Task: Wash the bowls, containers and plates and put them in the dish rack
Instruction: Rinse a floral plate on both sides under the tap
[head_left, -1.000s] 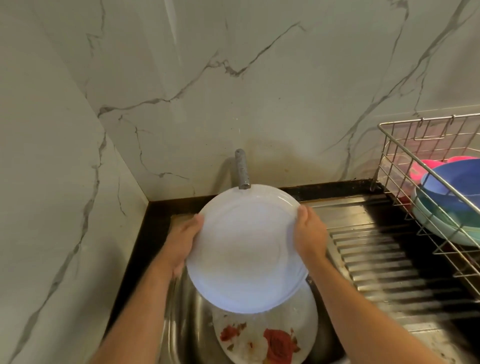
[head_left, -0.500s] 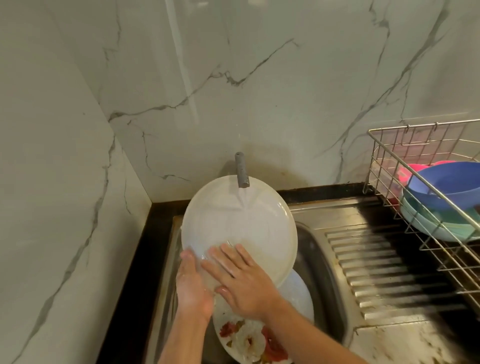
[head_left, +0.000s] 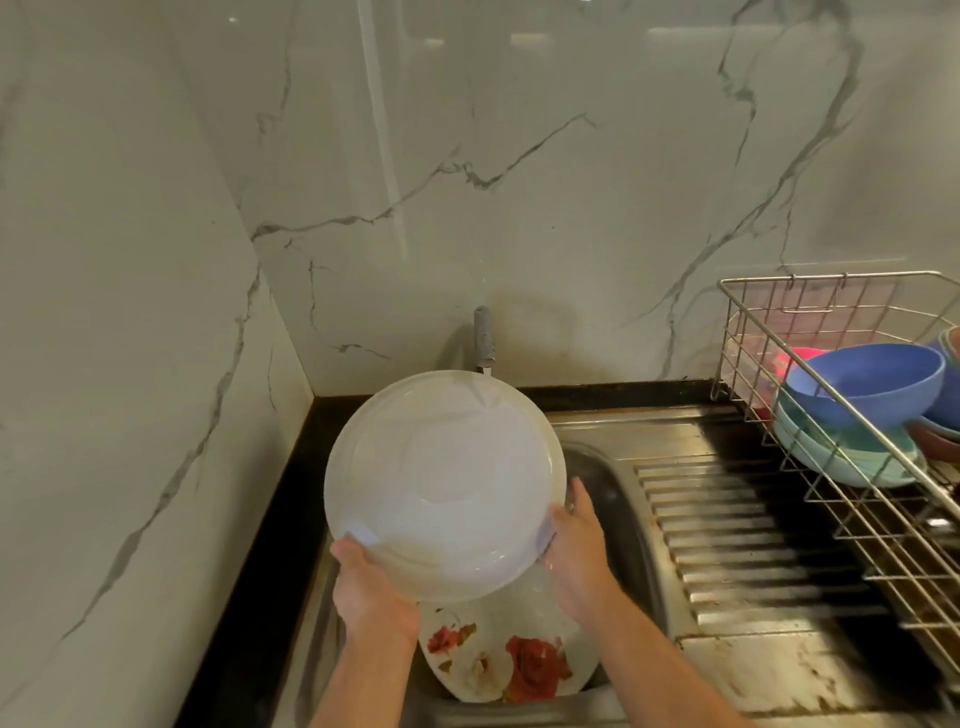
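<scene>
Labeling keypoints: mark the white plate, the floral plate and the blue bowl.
white plate (head_left: 444, 488): head view, centre of its face.
floral plate (head_left: 511, 667): head view, on the rose print, lying in the sink.
blue bowl (head_left: 865, 384): head view, inside of the bowl, in the rack.

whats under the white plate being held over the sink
Under the white plate, a plate with red flowers lies in the sink. Its far part is covered, as is anything else beneath.

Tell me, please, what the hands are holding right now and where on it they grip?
Both hold the white plate by its lower rim: left hand at the lower-left edge, right hand at the lower-right edge, over the sink.
</scene>
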